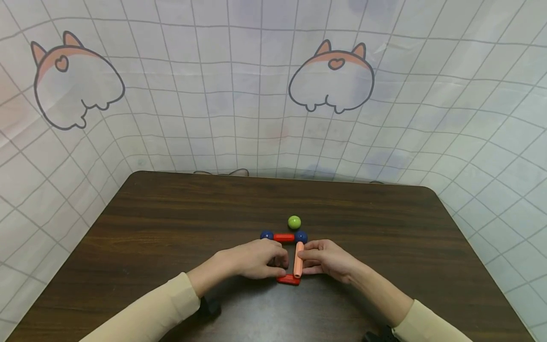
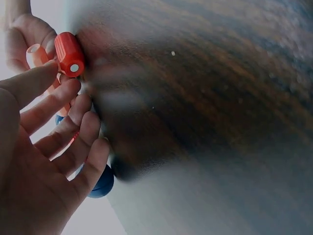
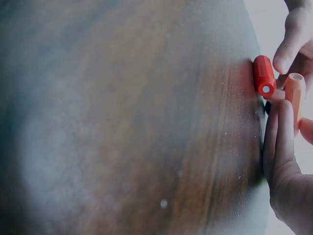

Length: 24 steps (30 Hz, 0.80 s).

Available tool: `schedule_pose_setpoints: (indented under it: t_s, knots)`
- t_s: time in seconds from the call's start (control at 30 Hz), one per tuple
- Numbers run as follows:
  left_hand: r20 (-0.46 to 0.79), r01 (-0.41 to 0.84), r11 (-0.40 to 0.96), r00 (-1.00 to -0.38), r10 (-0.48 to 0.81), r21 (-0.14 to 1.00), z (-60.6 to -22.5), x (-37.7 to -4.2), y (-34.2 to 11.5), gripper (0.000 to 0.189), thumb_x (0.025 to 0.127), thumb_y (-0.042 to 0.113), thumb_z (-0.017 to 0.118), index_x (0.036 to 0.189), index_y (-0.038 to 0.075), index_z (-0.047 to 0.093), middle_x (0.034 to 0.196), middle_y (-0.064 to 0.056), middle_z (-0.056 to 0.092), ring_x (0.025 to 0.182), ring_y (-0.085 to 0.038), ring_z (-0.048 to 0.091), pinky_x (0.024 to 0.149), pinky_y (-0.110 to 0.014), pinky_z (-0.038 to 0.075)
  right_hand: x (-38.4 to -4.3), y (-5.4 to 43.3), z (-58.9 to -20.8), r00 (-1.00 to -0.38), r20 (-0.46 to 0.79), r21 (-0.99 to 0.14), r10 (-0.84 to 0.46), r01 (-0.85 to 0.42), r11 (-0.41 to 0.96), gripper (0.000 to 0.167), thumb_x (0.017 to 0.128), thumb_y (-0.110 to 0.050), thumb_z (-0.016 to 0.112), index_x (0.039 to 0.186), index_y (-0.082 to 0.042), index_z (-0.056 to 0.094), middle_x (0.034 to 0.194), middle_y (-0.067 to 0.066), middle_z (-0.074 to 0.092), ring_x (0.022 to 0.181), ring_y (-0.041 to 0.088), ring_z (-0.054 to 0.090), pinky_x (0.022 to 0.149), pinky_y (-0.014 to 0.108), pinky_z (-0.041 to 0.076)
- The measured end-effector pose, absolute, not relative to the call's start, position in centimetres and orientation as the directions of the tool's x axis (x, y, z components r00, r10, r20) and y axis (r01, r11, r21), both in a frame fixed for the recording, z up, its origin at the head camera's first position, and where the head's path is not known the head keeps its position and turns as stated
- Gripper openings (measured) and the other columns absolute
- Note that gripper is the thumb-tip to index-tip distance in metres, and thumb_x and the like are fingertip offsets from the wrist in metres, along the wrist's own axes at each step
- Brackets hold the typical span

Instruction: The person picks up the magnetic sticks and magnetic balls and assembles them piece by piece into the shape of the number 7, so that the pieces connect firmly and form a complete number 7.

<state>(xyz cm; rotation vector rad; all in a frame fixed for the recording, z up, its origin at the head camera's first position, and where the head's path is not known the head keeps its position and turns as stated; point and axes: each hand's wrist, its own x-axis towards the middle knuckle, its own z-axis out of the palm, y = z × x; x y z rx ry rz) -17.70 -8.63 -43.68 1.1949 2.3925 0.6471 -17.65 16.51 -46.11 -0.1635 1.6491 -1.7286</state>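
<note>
My right hand [image 1: 331,259] pinches a light orange magnetic building rod [image 1: 298,263] between thumb and fingers. The rod's far end meets a blue ball [image 1: 301,236]; its near end is raised by a red rod [image 3: 264,76] lying on the table. A silvery disc shows in the end of each rod. Across from it, my left hand [image 1: 254,259] has its fingers loosely bent, thumb tip close to the near red rod; whether they touch I cannot tell. Another red rod [image 1: 284,238] joins that blue ball to a second blue ball [image 1: 267,234], partly behind the left hand.
A green ball [image 1: 294,222] sits just beyond the right-hand blue ball. Dark wood-grain tabletop [image 1: 192,204] spreads around the pieces. A white gridded curtain [image 1: 205,95] with cartoon animal prints hangs behind and along both sides.
</note>
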Motion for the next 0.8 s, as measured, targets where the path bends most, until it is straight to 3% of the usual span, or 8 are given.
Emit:
schedule_pose_setpoints:
  t_s: [0.2, 0.53, 0.8]
  knots:
    - [-0.136, 0.646, 0.503, -0.531, 0.837, 0.574, -43.62, -17.67, -8.71, 0.017, 0.099, 0.03, 0.072, 0.107, 0.015, 0.071, 0.093, 0.01, 0.061, 0.084, -0.004, 0.056, 0.074, -0.021, 0.048, -17.65, 16.56, -46.32, -0.721, -0.386, -0.908, -0.575, 0.406, 0.099, 0.042, 0.102, -0.013, 0.064, 0.13, 0.016, 0.051, 0.107, 0.013, 0.068, 0.096, 0.02, 0.07, 0.087, 0.035, 0.057]
    - [-0.144, 0.666, 0.515, -0.529, 0.836, 0.539, -43.66, -17.65, -8.56, 0.011, 0.097, 0.029, 0.075, 0.096, 0.021, 0.068, 0.088, 0.01, 0.058, 0.078, -0.005, 0.054, 0.069, -0.019, 0.045, -17.64, 16.49, -46.14, -0.729, -0.383, -0.912, -0.568, 0.397, 0.105, 0.043, 0.102, -0.013, 0.064, 0.131, 0.015, 0.05, 0.108, 0.015, 0.067, 0.097, 0.022, 0.07, 0.087, 0.036, 0.057]
    - [-0.152, 0.668, 0.524, -0.533, 0.833, 0.528, -43.51, -17.43, -8.23, 0.011, 0.096, 0.028, 0.076, 0.095, 0.021, 0.068, 0.088, 0.009, 0.058, 0.079, -0.005, 0.055, 0.069, -0.02, 0.044, -17.67, 16.46, -46.25, -0.725, -0.389, -0.91, -0.569, 0.4, 0.112, 0.045, 0.102, -0.014, 0.064, 0.132, 0.015, 0.05, 0.109, 0.015, 0.068, 0.097, 0.022, 0.07, 0.087, 0.037, 0.057]
